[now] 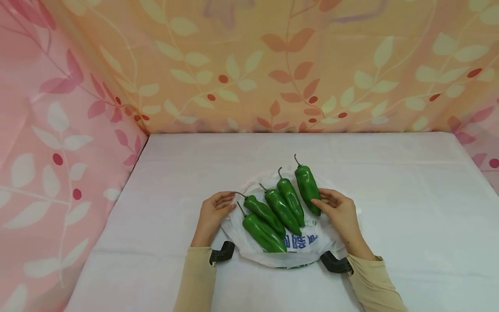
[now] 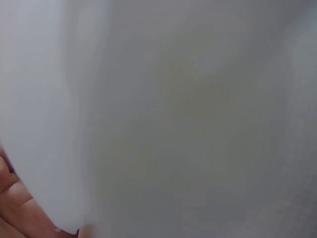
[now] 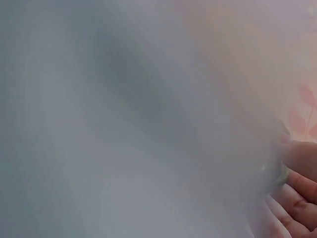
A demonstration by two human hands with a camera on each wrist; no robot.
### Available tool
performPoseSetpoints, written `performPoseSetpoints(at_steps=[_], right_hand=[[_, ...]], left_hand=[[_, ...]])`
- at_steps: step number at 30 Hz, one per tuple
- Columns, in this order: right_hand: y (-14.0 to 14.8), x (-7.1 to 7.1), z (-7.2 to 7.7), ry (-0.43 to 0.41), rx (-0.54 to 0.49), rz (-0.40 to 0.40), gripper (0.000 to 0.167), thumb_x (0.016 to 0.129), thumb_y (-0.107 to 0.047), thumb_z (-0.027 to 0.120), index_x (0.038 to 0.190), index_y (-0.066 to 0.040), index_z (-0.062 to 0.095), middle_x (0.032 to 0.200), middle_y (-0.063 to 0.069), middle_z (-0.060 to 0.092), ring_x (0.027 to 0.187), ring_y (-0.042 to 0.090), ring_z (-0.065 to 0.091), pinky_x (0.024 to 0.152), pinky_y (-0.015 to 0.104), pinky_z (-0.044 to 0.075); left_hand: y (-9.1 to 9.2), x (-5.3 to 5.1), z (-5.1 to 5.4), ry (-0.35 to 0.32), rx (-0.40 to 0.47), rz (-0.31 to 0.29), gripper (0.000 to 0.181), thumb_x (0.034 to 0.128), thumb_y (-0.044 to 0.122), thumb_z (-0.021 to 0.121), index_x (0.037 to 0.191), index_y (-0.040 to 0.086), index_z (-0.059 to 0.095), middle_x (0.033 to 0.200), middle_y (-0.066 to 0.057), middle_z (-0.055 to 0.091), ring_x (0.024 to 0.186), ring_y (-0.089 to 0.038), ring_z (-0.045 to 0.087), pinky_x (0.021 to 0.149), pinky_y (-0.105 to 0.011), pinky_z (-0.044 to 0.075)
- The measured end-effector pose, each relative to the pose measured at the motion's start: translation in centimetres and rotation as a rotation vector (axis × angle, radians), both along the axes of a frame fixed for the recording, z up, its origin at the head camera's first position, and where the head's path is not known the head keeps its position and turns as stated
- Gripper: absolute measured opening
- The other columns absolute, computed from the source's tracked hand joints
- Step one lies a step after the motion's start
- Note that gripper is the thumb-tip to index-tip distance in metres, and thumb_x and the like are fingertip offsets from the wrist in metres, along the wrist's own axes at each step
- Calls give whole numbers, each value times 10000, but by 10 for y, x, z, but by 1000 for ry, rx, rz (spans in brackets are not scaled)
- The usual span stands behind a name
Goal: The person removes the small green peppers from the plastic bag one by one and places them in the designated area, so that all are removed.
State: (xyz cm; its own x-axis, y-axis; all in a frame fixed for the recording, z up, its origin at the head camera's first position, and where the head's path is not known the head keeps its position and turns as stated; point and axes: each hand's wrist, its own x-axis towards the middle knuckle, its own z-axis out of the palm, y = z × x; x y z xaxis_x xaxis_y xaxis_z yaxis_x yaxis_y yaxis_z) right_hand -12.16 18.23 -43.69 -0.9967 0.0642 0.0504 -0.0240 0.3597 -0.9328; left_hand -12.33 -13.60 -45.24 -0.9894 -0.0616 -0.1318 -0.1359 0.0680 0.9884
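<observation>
Several long green peppers (image 1: 274,208) with thin stems lie side by side on an opened white plastic bag (image 1: 253,260) with blue print. My right hand (image 1: 341,212) holds the rightmost green pepper (image 1: 307,186), thumb across its front and fingers on its far right side. At the bag's left rim, my left hand (image 1: 214,214) pinches the plastic close to two pepper stems. The left wrist view is mostly filled by the blurred bag (image 2: 188,124), with fingers (image 2: 25,213) at lower left. In the right wrist view, hazy plastic hides most of the pepper beside the thumb (image 3: 302,158).
The bag lies on a table (image 1: 409,195) with a white cover. A patterned orange curtain (image 1: 249,65) stands along the far edge, and a pink one (image 1: 58,173) runs down the left side. Black wrist mounts (image 1: 222,252) jut inward from both sleeves.
</observation>
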Motion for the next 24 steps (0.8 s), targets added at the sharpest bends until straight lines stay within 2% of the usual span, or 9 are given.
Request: performPoseSetpoints(at_steps=[11,14,20,24], right_hand=[[4,-10,15,37,-44,-77,360,848,-123,715,1151,54,634,1074,217,651,835,-35,615,721,132,499],[5,-14,19,35,-48,-101,366,847,-133,718,1157,43,637,1045,160,669,830,-33,619,709,135,500],[9,-23,22,45,-95,-142,377,835,-127,729,1153,52,636,926,-43,680,816,-20,631,704,141,506],[12,-29,23,49,-115,-168,380,833,-112,729,1153,68,629,890,-112,662,823,-18,627,711,131,501]], left_hand=[[-1,1,1,-9,12,-2,359,814,-109,650,1164,-38,618,1129,-181,642,990,-207,637,815,-213,505],[-1,1,1,-10,6,0,353,816,-109,649,1161,-41,619,1128,-186,641,991,-218,636,814,-212,506],[-1,1,1,-7,-3,5,345,820,-106,647,1159,-48,619,1120,-199,638,983,-232,639,808,-209,507],[0,1,1,-10,1,1,348,820,-100,650,1162,-41,619,1125,-186,640,979,-213,640,811,-210,506]])
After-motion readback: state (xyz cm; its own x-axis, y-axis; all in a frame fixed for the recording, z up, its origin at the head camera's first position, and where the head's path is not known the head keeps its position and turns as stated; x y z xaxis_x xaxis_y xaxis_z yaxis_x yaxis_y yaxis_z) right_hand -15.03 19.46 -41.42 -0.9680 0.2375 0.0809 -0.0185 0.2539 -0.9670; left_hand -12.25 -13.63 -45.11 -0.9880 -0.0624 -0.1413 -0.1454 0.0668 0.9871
